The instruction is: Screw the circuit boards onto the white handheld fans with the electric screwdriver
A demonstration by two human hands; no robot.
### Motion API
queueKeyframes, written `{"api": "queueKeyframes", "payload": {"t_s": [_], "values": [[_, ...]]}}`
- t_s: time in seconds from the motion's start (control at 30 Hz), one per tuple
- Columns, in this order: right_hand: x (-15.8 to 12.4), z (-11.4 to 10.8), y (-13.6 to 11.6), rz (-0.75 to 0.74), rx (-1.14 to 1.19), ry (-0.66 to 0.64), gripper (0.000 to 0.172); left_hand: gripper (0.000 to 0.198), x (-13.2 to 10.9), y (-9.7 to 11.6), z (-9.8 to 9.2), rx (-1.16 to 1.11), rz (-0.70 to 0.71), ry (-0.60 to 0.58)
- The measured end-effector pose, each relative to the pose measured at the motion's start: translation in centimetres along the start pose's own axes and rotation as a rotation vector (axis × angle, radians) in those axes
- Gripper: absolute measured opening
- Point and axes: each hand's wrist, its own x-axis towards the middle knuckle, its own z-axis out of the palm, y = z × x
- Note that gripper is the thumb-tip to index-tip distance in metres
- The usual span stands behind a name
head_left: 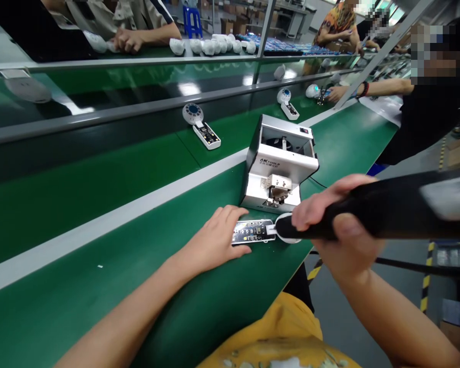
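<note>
My left hand (214, 237) rests flat on the green bench, fingers pressed on the end of a white device with an exposed circuit board (253, 231). My right hand (339, 225) is wrapped round a black electric screwdriver (391, 209), whose tip end lies over the device's round white head (287, 227). Just behind stands a white screw feeder box (278, 171).
Two more white devices (201, 125) (287, 103) lie on the green conveyor belt (99, 179). Other people work across the line and at the right; a row of white parts (210, 46) lies on the far bench. The bench edge and floor are at the right.
</note>
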Motion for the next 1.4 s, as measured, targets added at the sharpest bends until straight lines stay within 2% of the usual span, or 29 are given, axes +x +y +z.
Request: {"api": "queueKeyframes", "payload": {"t_s": [0.07,0.13,0.2,0.3,0.4,0.53,0.73,0.93,1.2,1.33,1.4], "values": [[1.8,0.5,-0.8,-0.082,0.098,0.095,0.028,0.051,-0.2,-0.5,-0.7,-0.018,-0.029,-0.057],[3.3,0.9,-0.9,-0.167,0.096,0.171,0.026,0.038,-0.2,-0.6,-0.6,-0.019,-0.042,-0.065],[4.2,1.3,-0.2,-0.233,0.067,0.198,0.024,0.039,-0.1,-0.3,0.2,-0.014,-0.039,-0.010],[4.4,1.5,1.0,-0.224,0.050,0.202,0.022,0.044,0.2,0.3,1.7,-0.011,-0.013,0.050],[3.7,1.4,1.1,-0.148,0.053,0.176,0.025,0.048,0.5,0.5,2.5,-0.028,-0.001,0.074],[2.3,1.5,0.6,-0.077,0.067,0.037,0.027,0.049,0.5,0.3,2.7,-0.039,0.011,0.123],[0.9,3.3,2.8,-0.077,0.169,-0.089,0.023,0.048,0.5,0.3,2.7,-0.008,0.044,0.153],[0.4,4.3,4.5,-0.043,0.156,-0.050,0.024,0.051,0.7,0.5,2.5,-0.017,0.019,0.129],[1.2,5.2,5.4,0.055,0.135,-0.093,0.029,0.048,0.8,0.0,3.1,-0.029,0.021,0.144],[1.4,4.5,3.9,0.030,0.099,-0.134,0.030,0.052,0.7,-0.1,3.1,-0.033,0.048,0.151],[1.8,3.6,2.3,-0.018,0.107,-0.079,0.027,0.051,0.6,0.0,3.0,-0.018,0.055,0.144]]}}
